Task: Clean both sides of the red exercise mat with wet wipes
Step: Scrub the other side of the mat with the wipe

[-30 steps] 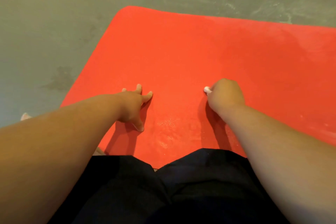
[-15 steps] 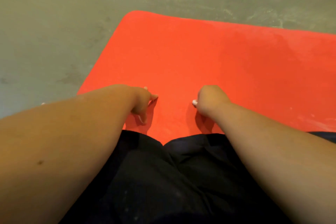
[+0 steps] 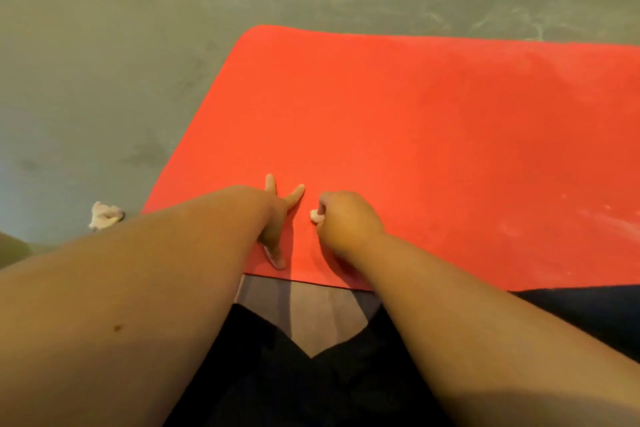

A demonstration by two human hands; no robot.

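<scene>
- Two hands are resting on the red exercise mat (image 3: 433, 132), both close to its near edge, just ahead of the person's black shorts (image 3: 311, 385).
- The mat is lying flat on the grey floor (image 3: 104, 45). Its long axis is running across the view and off the right side, so most of its surface is stretching away to the right of and beyond both hands.
- The right hand (image 3: 348, 218) is sitting nearer that open stretch, while the left hand (image 3: 277, 222) is lying just beside it, towards the mat's left end.
- The right hand is clenching round a small white wad, the wet wipe (image 3: 317, 216), which is poking out at the thumb side, down against the mat.
- The left hand is lying released, fingers straight and splayed, pressing on the mat like a brace and holding nothing.
- Pale smears are showing on the mat far to the right, so the coming stroke is probably heading rightwards or away from the body.
- Another crumpled whitish wad (image 3: 104, 215), likely a spent wipe, is lying on the floor just off the mat's near left corner.
</scene>
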